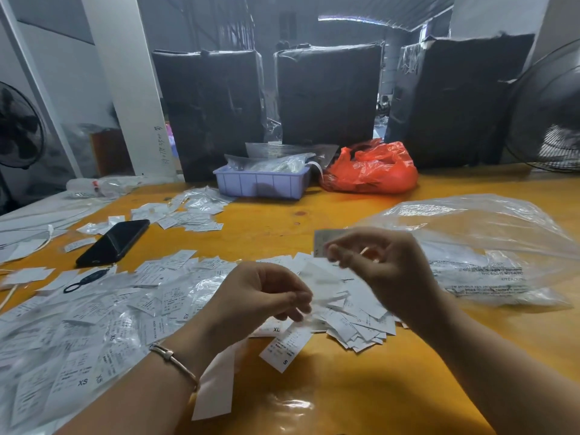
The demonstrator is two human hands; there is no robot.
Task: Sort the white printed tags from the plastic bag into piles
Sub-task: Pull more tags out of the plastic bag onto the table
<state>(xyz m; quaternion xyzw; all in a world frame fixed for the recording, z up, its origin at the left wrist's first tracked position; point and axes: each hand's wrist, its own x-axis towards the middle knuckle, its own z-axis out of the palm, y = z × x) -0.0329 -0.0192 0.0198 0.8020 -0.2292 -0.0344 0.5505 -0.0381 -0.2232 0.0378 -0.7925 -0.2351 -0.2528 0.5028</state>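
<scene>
White printed tags (354,315) lie heaped on the orange table (361,387) just below my hands. A wider spread of tags (94,318), some marked XS, covers the table at left. My right hand (376,262) is raised and pinches one tag (321,241) between thumb and fingers. My left hand (266,296) hovers over the heap with curled fingers on a blurred white tag (320,285). The clear plastic bag (480,246) lies crumpled at right, behind my right hand. A single tag marked S (284,348) lies apart near the front.
A black phone (114,241) lies at left among tags, with a smaller far pile (188,211). A purple tray (260,183) with clear bags and a red plastic bag (370,171) stand at the back. Black wrapped bundles (326,92) and a fan (549,111) lie beyond.
</scene>
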